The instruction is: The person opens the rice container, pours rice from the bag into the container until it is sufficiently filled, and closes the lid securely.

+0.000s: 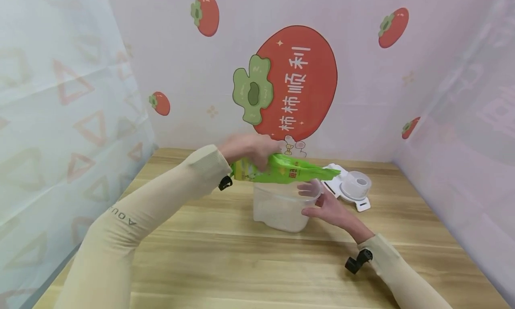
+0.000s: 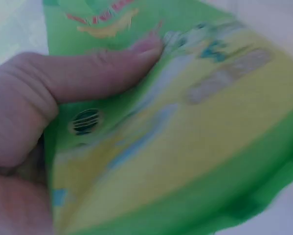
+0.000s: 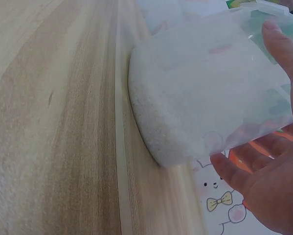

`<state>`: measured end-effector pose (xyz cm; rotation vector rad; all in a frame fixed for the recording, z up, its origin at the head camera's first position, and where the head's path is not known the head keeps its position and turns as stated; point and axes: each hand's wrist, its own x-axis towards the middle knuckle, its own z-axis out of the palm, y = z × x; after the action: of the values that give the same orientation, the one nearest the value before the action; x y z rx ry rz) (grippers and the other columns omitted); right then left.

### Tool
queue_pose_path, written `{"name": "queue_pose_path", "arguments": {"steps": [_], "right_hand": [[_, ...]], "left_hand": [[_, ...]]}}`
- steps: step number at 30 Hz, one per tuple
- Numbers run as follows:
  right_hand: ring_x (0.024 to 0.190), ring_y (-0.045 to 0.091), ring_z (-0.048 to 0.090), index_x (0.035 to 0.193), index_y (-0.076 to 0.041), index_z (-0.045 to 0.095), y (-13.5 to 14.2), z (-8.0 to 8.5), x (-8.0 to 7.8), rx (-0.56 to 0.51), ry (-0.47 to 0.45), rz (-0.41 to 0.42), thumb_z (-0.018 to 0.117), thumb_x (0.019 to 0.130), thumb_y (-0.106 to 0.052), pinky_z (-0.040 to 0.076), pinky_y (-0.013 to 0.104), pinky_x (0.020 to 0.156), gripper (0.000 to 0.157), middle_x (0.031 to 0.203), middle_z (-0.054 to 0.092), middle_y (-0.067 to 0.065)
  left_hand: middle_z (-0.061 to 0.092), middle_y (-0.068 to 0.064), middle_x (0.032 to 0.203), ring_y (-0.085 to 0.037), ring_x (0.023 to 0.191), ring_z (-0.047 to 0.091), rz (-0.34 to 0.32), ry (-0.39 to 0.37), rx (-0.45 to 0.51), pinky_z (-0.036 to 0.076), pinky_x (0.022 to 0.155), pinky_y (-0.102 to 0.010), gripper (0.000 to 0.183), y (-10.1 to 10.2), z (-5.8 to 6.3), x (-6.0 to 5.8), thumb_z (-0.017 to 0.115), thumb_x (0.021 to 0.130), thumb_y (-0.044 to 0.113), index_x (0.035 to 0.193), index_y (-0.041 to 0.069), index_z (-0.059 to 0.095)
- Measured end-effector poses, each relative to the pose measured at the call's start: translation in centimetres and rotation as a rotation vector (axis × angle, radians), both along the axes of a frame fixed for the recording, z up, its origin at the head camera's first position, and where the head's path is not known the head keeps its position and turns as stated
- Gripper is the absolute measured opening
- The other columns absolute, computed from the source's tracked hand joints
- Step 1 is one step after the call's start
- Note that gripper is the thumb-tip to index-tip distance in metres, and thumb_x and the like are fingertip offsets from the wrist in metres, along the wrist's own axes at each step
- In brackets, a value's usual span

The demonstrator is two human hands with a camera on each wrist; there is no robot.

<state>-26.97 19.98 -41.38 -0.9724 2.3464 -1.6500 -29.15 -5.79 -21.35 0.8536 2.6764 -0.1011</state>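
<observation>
In the head view my left hand [image 1: 257, 150] grips a green and yellow printed plastic bag [image 1: 277, 169], held on its side above a translucent plastic container [image 1: 277, 210]. The thumb lies flat across the bag's printed face in the left wrist view, where the bag [image 2: 224, 98] is blurred. My right hand [image 1: 331, 210] holds the container's right side, its thumb on the near wall and its fingers round the far side. Through the wall of the container [image 3: 200, 88], the right wrist view shows white grains [image 3: 156, 122] at the bottom.
A white plastic lid [image 1: 334, 181] with a round white cup-like part [image 1: 356, 186] lies on the wooden table [image 1: 225, 260] behind and right of the container. A printed backdrop [image 1: 362, 85] stands at the back, with hanging cloth [image 1: 60, 99] at both sides.
</observation>
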Motion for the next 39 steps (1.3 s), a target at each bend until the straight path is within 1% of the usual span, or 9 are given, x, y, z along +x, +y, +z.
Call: {"name": "queue_pose_path", "arguments": {"steps": [3, 7, 12, 15, 19, 23, 27, 33, 39], "right_hand": [[0.13, 0.045, 0.049, 0.143, -0.003, 0.03, 0.0, 0.0, 0.0, -0.004, -0.001, 0.0, 0.075, 0.083, -0.003, 0.051, 0.049, 0.098, 0.075, 0.142, 0.046, 0.031], [0.13, 0.048, 0.048, 0.143, -0.001, 0.029, 0.0, 0.1, 0.0, -0.012, 0.0, 0.001, 0.074, 0.082, 0.0, 0.05, 0.053, 0.099, 0.075, 0.142, 0.046, 0.032], [0.13, 0.051, 0.045, 0.148, -0.009, 0.027, 0.1, 0.0, -0.1, -0.011, -0.004, 0.008, 0.072, 0.082, 0.003, 0.048, 0.053, 0.101, 0.08, 0.142, 0.046, 0.03], [0.131, 0.049, 0.046, 0.151, -0.017, 0.026, 0.0, 0.0, -0.1, 0.009, -0.019, -0.003, 0.071, 0.083, 0.003, 0.05, 0.052, 0.1, 0.084, 0.144, 0.047, 0.025], [0.132, 0.049, 0.045, 0.15, -0.015, 0.027, 0.0, 0.1, 0.0, 0.0, -0.03, -0.005, 0.07, 0.083, 0.004, 0.05, 0.051, 0.1, 0.082, 0.144, 0.045, 0.028], [0.132, 0.05, 0.044, 0.149, -0.013, 0.026, -0.1, 0.2, 0.1, -0.015, -0.042, 0.006, 0.069, 0.083, 0.006, 0.051, 0.047, 0.1, 0.081, 0.144, 0.043, 0.031], [0.131, 0.051, 0.045, 0.149, -0.01, 0.025, 0.0, 0.1, 0.1, -0.018, -0.037, 0.016, 0.069, 0.083, 0.006, 0.051, 0.048, 0.099, 0.081, 0.143, 0.043, 0.033], [0.131, 0.053, 0.043, 0.145, 0.001, 0.025, 0.1, 0.1, 0.1, -0.039, -0.023, 0.026, 0.073, 0.083, 0.001, 0.048, 0.056, 0.1, 0.079, 0.143, 0.042, 0.035], [0.129, 0.051, 0.046, 0.146, -0.003, 0.028, 0.1, 0.1, 0.2, -0.04, -0.017, 0.023, 0.074, 0.083, -0.001, 0.048, 0.055, 0.099, 0.078, 0.142, 0.044, 0.033]], "left_hand": [[0.067, -0.001, 0.104, -0.018, 0.086, 0.068, -0.031, 0.025, 0.086, 0.057, 0.074, -0.028, 0.043, -0.5, -0.6, -0.2, 0.076, 0.083, 0.015, 0.123, 0.019, 0.061], [0.069, 0.001, 0.104, -0.016, 0.085, 0.066, -0.118, 0.092, 0.141, 0.055, 0.079, -0.029, 0.039, -1.2, -1.5, -0.4, 0.076, 0.084, 0.021, 0.121, 0.017, 0.062], [0.067, 0.007, 0.106, -0.011, 0.089, 0.062, -0.187, 0.228, 0.207, 0.052, 0.085, -0.029, 0.04, -1.7, -2.7, -0.4, 0.076, 0.085, 0.038, 0.117, 0.021, 0.06], [0.066, 0.011, 0.1, -0.008, 0.083, 0.06, -0.206, 0.335, 0.247, 0.051, 0.078, -0.026, 0.043, -1.8, -3.3, -0.4, 0.072, 0.083, 0.052, 0.111, 0.024, 0.058], [0.059, 0.008, 0.077, -0.01, 0.065, 0.055, -0.283, 0.506, 0.264, 0.042, 0.06, -0.024, 0.045, -1.9, -3.9, -0.7, 0.063, 0.085, 0.062, 0.102, 0.02, 0.059], [0.046, 0.005, 0.061, -0.012, 0.052, 0.046, -0.354, 0.652, 0.21, 0.03, 0.049, -0.024, 0.05, -2.0, -3.9, -0.9, 0.055, 0.088, 0.065, 0.095, 0.016, 0.057], [0.043, 0.006, 0.057, -0.012, 0.047, 0.043, -0.35, 0.639, 0.115, 0.026, 0.045, -0.023, 0.052, -1.8, -3.1, -0.8, 0.05, 0.09, 0.067, 0.096, 0.017, 0.058], [0.04, 0.004, 0.055, -0.011, 0.047, 0.036, -0.304, 0.625, -0.029, 0.024, 0.043, -0.024, 0.059, -1.5, -1.3, -0.5, 0.045, 0.09, 0.072, 0.079, 0.017, 0.06], [0.039, 0.005, 0.054, -0.01, 0.046, 0.035, -0.362, 0.636, -0.071, 0.028, 0.042, -0.023, 0.058, -1.3, -0.4, -0.4, 0.045, 0.09, 0.072, 0.074, 0.017, 0.058]]}}
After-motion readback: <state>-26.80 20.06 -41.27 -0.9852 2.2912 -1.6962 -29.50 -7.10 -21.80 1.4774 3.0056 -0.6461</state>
